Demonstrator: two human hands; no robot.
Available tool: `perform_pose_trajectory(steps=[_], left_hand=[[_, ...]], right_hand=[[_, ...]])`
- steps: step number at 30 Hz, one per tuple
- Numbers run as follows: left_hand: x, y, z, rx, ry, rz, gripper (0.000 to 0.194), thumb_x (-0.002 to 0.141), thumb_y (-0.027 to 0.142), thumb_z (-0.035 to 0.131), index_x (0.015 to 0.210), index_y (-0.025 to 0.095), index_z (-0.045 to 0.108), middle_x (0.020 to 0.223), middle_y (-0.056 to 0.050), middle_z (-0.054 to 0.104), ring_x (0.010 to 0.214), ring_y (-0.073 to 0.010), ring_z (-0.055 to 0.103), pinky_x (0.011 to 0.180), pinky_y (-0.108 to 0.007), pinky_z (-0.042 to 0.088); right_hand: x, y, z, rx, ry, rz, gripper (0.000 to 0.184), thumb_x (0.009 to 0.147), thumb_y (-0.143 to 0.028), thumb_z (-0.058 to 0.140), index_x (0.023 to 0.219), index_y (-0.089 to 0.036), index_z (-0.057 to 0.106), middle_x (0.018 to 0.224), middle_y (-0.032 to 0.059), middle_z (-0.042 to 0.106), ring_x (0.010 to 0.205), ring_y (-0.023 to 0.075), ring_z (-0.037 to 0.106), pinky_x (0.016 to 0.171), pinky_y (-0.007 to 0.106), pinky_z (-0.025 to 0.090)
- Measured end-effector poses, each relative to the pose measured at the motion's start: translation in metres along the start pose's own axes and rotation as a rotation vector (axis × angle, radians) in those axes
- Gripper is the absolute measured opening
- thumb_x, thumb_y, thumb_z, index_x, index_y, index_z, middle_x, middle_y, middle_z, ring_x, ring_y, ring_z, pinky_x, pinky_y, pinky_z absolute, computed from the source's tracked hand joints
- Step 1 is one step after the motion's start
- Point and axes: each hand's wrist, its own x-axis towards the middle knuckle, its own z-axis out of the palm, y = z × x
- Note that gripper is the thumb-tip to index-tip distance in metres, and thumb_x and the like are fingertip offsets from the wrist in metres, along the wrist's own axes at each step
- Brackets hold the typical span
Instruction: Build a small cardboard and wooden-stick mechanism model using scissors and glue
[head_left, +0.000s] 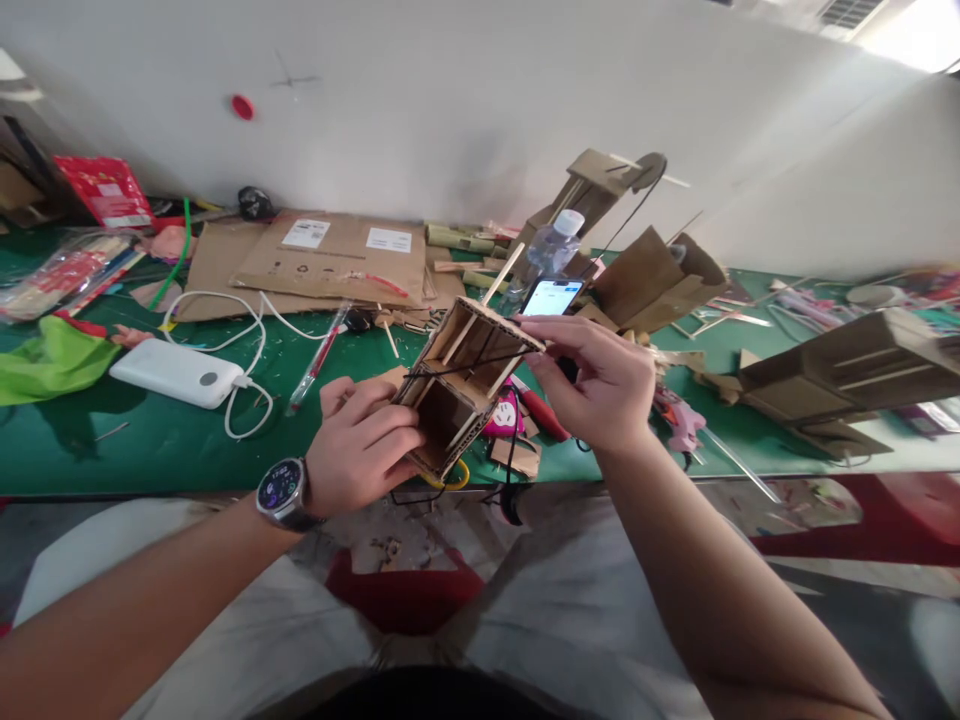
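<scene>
An open cardboard box (459, 388) with an inner divider is held tilted above the table's front edge. My left hand (366, 436) is closed round its lower left side, the fingers curling over the rim. A thin wooden stick (501, 278) passes through the upper part and juts out past the top. Across the open face runs a black cord (508, 358), and more of it hangs below. My right hand (600, 378) pinches the cord at the upper right corner, thumb and forefinger close together against the box edge.
Behind the box stand a lit phone (552, 298) and a plastic bottle (555, 245). Cardboard structures (847, 370) fill the right. A pink glue gun (681, 420) lies near the right forearm. At left are a white power bank (176, 372) with cable and flat cardboard (337, 262).
</scene>
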Motion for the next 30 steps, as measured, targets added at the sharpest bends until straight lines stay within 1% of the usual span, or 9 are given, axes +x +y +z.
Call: perform_pose_trajectory(steps=[4, 8, 12, 15, 18, 22, 25, 28, 30], left_hand=[[-0.004, 0.000, 0.002, 0.019, 0.013, 0.015, 0.008, 0.096, 0.031, 0.076, 0.102, 0.026, 0.074, 0.100, -0.005, 0.082, 0.112, -0.0312, 0.066, 0.095, -0.050, 0.036], [-0.006, -0.002, 0.001, 0.051, 0.027, 0.030, 0.010, 0.093, 0.025, 0.078, 0.102, 0.026, 0.074, 0.099, -0.004, 0.080, 0.112, -0.0303, 0.067, 0.095, -0.049, 0.035], [-0.004, -0.009, -0.003, 0.108, 0.050, 0.011, 0.010, 0.090, 0.020, 0.076, 0.095, 0.027, 0.070, 0.101, -0.002, 0.079, 0.113, -0.0298, 0.066, 0.094, -0.051, 0.037], [-0.002, -0.016, -0.005, 0.163, 0.044, 0.015, 0.009, 0.093, 0.019, 0.072, 0.092, 0.027, 0.067, 0.103, 0.000, 0.078, 0.115, -0.0293, 0.065, 0.093, -0.052, 0.039], [-0.002, -0.020, -0.004, 0.224, 0.039, 0.027, 0.009, 0.094, 0.021, 0.068, 0.086, 0.026, 0.064, 0.100, 0.003, 0.077, 0.114, -0.0275, 0.065, 0.094, -0.054, 0.041], [-0.006, -0.017, 0.003, 0.235, -0.010, -0.027, 0.017, 0.099, 0.027, 0.057, 0.085, 0.025, 0.066, 0.105, 0.006, 0.076, 0.118, -0.0244, 0.065, 0.102, -0.055, 0.044], [-0.009, -0.014, 0.010, 0.216, -0.020, -0.067, 0.021, 0.102, 0.025, 0.051, 0.089, 0.025, 0.068, 0.108, 0.006, 0.077, 0.122, -0.0248, 0.066, 0.103, -0.057, 0.044], [-0.008, -0.013, 0.015, 0.250, -0.001, 0.020, 0.015, 0.100, 0.023, 0.058, 0.095, 0.027, 0.071, 0.108, 0.003, 0.080, 0.120, -0.0250, 0.068, 0.100, -0.056, 0.045], [-0.005, -0.015, 0.016, 0.247, 0.028, 0.090, 0.010, 0.098, 0.021, 0.066, 0.098, 0.028, 0.072, 0.108, 0.002, 0.082, 0.119, -0.0250, 0.070, 0.098, -0.053, 0.043]], right_hand=[[0.002, -0.004, 0.005, 0.019, 0.036, -0.057, 0.030, 0.092, -0.014, 0.076, 0.115, -0.031, 0.082, 0.114, 0.0047, 0.085, 0.103, 0.0256, 0.082, 0.082, 0.041, 0.070], [0.001, -0.007, 0.008, 0.032, 0.041, -0.017, 0.025, 0.094, -0.018, 0.076, 0.114, -0.030, 0.082, 0.114, 0.0056, 0.085, 0.103, 0.0269, 0.082, 0.084, 0.044, 0.072], [0.000, -0.013, 0.010, 0.075, 0.033, 0.001, 0.033, 0.094, -0.018, 0.074, 0.123, -0.030, 0.080, 0.129, 0.0076, 0.080, 0.119, 0.0299, 0.078, 0.088, 0.046, 0.072], [0.000, -0.016, 0.011, 0.135, -0.025, 0.038, 0.043, 0.094, -0.018, 0.073, 0.135, -0.031, 0.075, 0.142, 0.0083, 0.074, 0.131, 0.0312, 0.072, 0.088, 0.044, 0.073], [-0.002, -0.018, 0.013, 0.169, -0.066, 0.076, 0.043, 0.096, -0.022, 0.073, 0.138, -0.031, 0.073, 0.145, 0.0093, 0.071, 0.134, 0.0317, 0.070, 0.091, 0.045, 0.072], [-0.006, -0.019, 0.021, 0.256, -0.049, 0.110, 0.037, 0.097, -0.030, 0.077, 0.133, -0.028, 0.072, 0.144, 0.0119, 0.069, 0.133, 0.0300, 0.068, 0.096, 0.045, 0.069], [-0.010, -0.017, 0.028, 0.314, -0.002, 0.163, 0.038, 0.091, -0.037, 0.085, 0.124, -0.026, 0.070, 0.137, 0.0128, 0.068, 0.128, 0.0277, 0.069, 0.096, 0.042, 0.067], [-0.012, -0.011, 0.033, 0.352, 0.043, 0.197, 0.048, 0.085, -0.049, 0.090, 0.117, -0.026, 0.064, 0.129, 0.0112, 0.065, 0.123, 0.0267, 0.068, 0.096, 0.039, 0.064], [-0.011, -0.006, 0.033, 0.383, 0.066, 0.222, 0.052, 0.088, -0.061, 0.082, 0.120, -0.027, 0.061, 0.124, 0.0094, 0.065, 0.119, 0.0261, 0.069, 0.098, 0.040, 0.062]])
